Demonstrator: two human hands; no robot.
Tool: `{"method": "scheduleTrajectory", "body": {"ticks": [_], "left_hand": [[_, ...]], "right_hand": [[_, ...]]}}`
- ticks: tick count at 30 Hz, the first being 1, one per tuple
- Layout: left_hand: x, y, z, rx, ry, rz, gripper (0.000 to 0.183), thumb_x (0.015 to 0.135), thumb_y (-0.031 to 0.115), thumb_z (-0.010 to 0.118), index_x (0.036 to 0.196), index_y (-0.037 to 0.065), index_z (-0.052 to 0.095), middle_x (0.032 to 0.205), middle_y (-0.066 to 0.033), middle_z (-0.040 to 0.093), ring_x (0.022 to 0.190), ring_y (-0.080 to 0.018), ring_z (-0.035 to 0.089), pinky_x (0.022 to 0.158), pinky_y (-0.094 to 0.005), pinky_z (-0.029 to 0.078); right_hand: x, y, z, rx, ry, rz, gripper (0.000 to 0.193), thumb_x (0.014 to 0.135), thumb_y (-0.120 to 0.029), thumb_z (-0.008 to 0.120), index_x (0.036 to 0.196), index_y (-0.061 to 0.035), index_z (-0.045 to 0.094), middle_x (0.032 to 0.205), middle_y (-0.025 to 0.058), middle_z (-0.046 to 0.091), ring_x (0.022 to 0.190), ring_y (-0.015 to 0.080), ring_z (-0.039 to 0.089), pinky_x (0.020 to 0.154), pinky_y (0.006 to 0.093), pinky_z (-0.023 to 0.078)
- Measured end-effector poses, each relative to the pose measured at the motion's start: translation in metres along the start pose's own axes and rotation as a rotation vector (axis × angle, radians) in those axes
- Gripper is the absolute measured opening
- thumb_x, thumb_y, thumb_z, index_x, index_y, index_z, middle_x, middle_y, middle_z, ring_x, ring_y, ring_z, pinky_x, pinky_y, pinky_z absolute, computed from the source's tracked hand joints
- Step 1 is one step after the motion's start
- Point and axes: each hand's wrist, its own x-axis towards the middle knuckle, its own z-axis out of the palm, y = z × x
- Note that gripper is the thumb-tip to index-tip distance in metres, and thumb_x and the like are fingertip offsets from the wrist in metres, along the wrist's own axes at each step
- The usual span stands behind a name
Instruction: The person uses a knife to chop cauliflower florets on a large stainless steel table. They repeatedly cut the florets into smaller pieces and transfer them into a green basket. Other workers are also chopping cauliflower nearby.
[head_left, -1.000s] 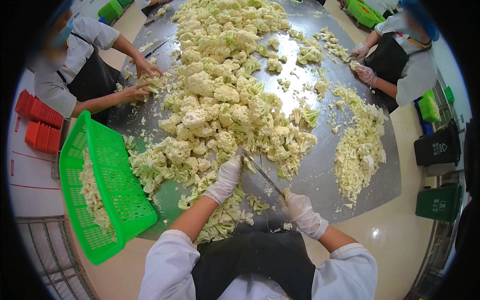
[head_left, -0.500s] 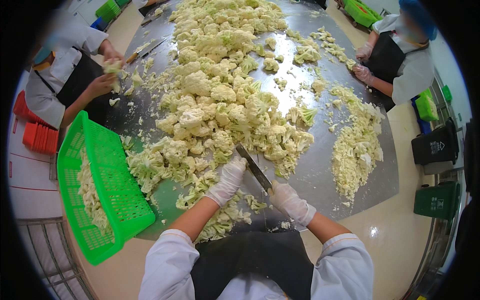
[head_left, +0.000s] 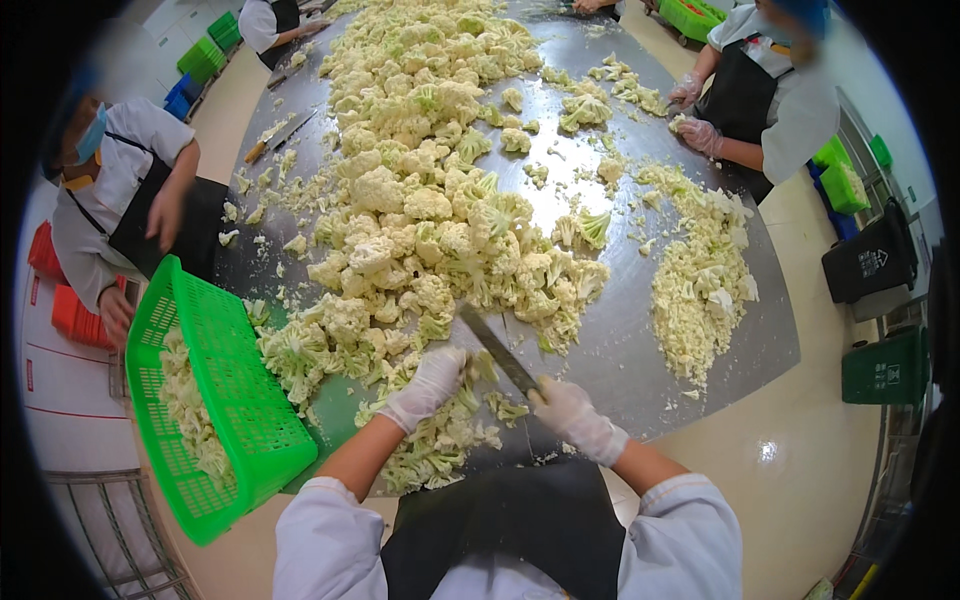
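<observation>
A long-bladed knife [head_left: 500,352] with a light handle is in my right hand [head_left: 580,418], gloved and wrapped round the grip. Its blade slants up and left toward the cauliflower heap [head_left: 410,235]. My left hand [head_left: 428,388], also in a clear glove, is closed over the near end of the heap. A pale green cauliflower piece [head_left: 484,367] shows at its fingertips, just left of the blade; the fingers partly hide it. Below that hand lie cut florets [head_left: 445,445] along the table's near edge.
A green slotted basket [head_left: 235,370] holding florets stands at the left edge of the metal table [head_left: 600,400]. Small crumbs and trimmings [head_left: 705,290] are piled on the right. Another knife [head_left: 280,137] lies far left. Co-workers stand on both sides; bins [head_left: 880,368] stand right.
My left hand has drawn back toward me and left, away from the blade tip. The left co-worker's hands have left the cauliflower piece and dropped, one beside the basket. The view has shifted slightly.
</observation>
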Motion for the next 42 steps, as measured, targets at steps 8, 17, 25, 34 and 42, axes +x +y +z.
{"method": "scheduleTrajectory", "body": {"ticks": [8,17,25,34,42], "left_hand": [[0.03,0.015,0.006,-0.154,0.211,-0.167,0.016,0.071,0.015,0.052,0.081,0.004,0.057,0.078,-0.0151,0.055,0.071,-0.0286,0.053,0.067,-0.0343,0.043],[0.051,0.029,0.034,0.051,0.37,-0.102,0.054,0.06,0.034,0.066,0.101,0.004,0.045,0.097,-0.0166,0.043,0.087,-0.0302,0.045,0.073,-0.0375,0.039],[0.047,0.028,0.026,0.173,0.268,0.073,0.05,0.06,0.015,0.062,0.105,0.009,0.044,0.097,-0.0144,0.046,0.085,-0.0291,0.048,0.072,-0.036,0.041],[0.031,-0.002,0.041,-0.028,0.485,0.111,0.034,0.063,0.002,0.053,0.097,0.001,0.045,0.084,-0.0163,0.05,0.076,-0.0312,0.05,0.067,-0.0365,0.041],[0.033,-0.008,0.05,-0.045,0.562,0.184,0.023,0.066,0.001,0.047,0.089,0.004,0.048,0.076,-0.0131,0.052,0.069,-0.0283,0.052,0.061,-0.0351,0.042]], "right_hand": [[-0.031,0.042,-0.034,-0.16,0.239,0.127,0.018,0.077,-0.022,0.047,0.078,-0.0042,0.05,0.057,0.018,0.053,0.057,0.035,0.054,0.052,0.0434,0.042],[-0.043,0.048,-0.032,0.002,0.192,0.159,0.021,0.076,-0.022,0.048,0.08,-0.0026,0.052,0.061,0.0187,0.055,0.06,0.0345,0.054,0.055,0.0419,0.043],[-0.037,0.039,-0.035,-0.123,0.202,0.02,0.017,0.076,-0.021,0.049,0.077,-0.004,0.051,0.056,0.017,0.053,0.056,0.034,0.054,0.051,0.0414,0.043],[-0.033,0.025,-0.032,-0.13,0.031,-0.006,0.017,0.077,-0.02,0.049,0.077,-0.0032,0.048,0.056,0.0185,0.052,0.056,0.0349,0.053,0.05,0.0424,0.041],[-0.007,0.012,-0.015,-0.048,-0.106,0.095,0.023,0.078,-0.022,0.046,0.083,0.0004,0.047,0.067,0.022,0.055,0.068,0.0372,0.054,0.061,0.0439,0.042]]}}
